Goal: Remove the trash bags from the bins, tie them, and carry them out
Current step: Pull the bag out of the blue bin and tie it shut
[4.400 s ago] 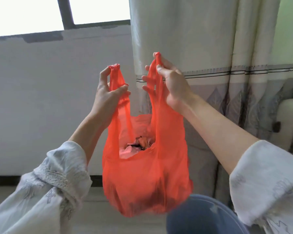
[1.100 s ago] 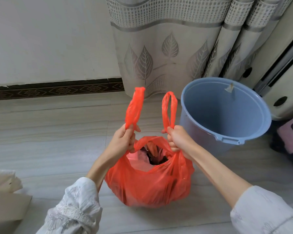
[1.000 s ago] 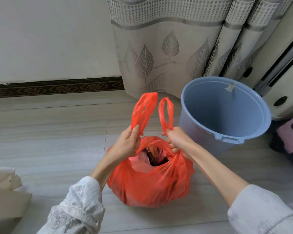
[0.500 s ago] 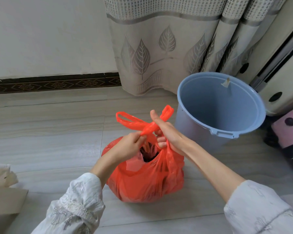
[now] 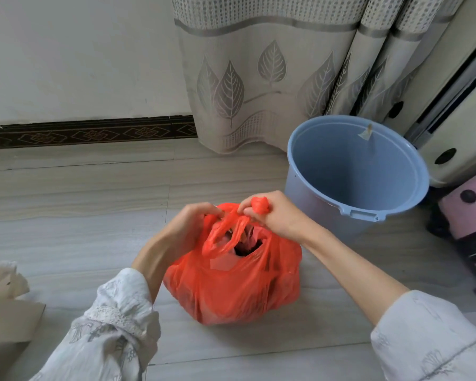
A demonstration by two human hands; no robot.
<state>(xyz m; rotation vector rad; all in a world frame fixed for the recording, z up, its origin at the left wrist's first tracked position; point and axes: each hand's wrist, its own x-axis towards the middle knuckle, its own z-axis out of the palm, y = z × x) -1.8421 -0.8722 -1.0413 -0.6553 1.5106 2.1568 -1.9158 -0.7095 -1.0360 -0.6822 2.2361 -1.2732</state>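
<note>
Pale floor tiles [image 5: 74, 237] carry the red trash bag [image 5: 231, 284], blue bin [image 5: 355, 171] at two o'clock. Left hand [image 5: 187, 229] and right hand [image 5: 275, 215] each pinch a handle [image 5: 228, 224], crossed. Advise drawing both ends outward evenly until the mouth closes.

No text, label, brand, number or sign can be read on anything in view: the red bag [image 5: 231, 281], the blue bin [image 5: 355, 171] at two o'clock, the curtain [image 5: 259, 78] at twelve o'clock and the skirting band [image 5: 88, 132] carry only plain surfaces or patterns.
</note>
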